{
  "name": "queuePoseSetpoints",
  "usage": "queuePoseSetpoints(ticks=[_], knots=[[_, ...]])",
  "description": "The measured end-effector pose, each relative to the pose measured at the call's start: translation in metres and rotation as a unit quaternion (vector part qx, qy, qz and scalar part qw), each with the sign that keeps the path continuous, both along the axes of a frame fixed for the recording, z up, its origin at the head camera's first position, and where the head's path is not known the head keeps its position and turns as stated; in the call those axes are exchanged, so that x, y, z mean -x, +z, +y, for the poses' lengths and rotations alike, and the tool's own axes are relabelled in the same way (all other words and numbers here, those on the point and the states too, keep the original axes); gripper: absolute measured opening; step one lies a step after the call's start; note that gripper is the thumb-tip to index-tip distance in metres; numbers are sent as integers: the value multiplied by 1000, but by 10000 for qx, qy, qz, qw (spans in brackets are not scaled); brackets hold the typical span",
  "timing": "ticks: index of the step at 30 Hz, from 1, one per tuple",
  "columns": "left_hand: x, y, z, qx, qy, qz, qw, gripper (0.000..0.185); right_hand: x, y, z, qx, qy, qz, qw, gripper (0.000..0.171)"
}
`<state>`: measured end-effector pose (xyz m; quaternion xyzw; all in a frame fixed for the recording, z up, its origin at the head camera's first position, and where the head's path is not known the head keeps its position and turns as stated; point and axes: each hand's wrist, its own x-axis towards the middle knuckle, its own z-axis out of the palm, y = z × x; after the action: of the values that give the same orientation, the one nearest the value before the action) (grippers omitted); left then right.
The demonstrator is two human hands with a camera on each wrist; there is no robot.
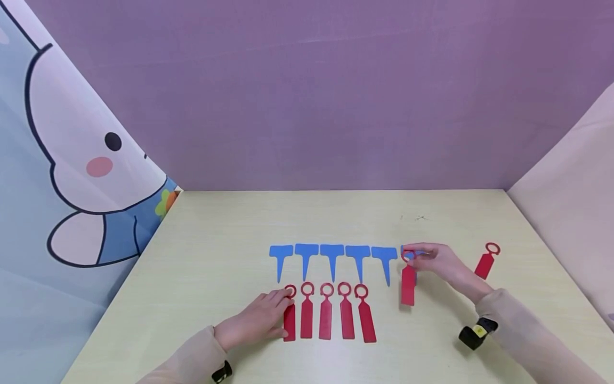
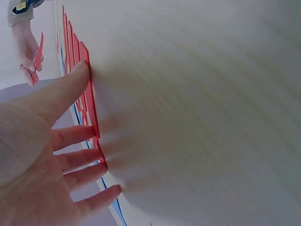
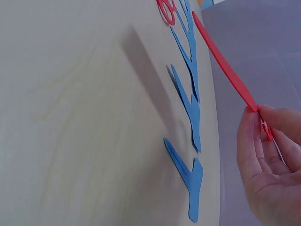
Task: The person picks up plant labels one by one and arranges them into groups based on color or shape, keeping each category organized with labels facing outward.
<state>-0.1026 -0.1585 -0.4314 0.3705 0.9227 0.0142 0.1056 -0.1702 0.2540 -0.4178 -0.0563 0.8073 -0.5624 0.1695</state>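
Right hand (image 1: pixel 438 261) pinches red tag (image 1: pixel 408 285) by its ring, lifted.
Left hand (image 1: pixel 261 319) flat, steadying red row (image 1: pixel 336 317); lower tag parallel beside row's last.

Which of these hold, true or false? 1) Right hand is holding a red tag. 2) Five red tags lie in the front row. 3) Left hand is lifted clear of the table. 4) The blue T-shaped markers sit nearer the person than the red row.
1) The right hand pinches a red ring-topped plastic tag by its ring: true.
2) Five red tags lie in the front row: true.
3) False: the left hand rests flat, fingers against the leftmost red tag.
4) False: the blue T-shaped plastic markers lie behind the red row.
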Motion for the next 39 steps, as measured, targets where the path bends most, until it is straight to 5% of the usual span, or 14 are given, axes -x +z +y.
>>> queuePoseSetpoints(ticks=[39], knots=[[-1, 2, 0, 5, 19, -31, 10000, 64, -11, -11, -37, 367, 1038, -213, 9937, 33]])
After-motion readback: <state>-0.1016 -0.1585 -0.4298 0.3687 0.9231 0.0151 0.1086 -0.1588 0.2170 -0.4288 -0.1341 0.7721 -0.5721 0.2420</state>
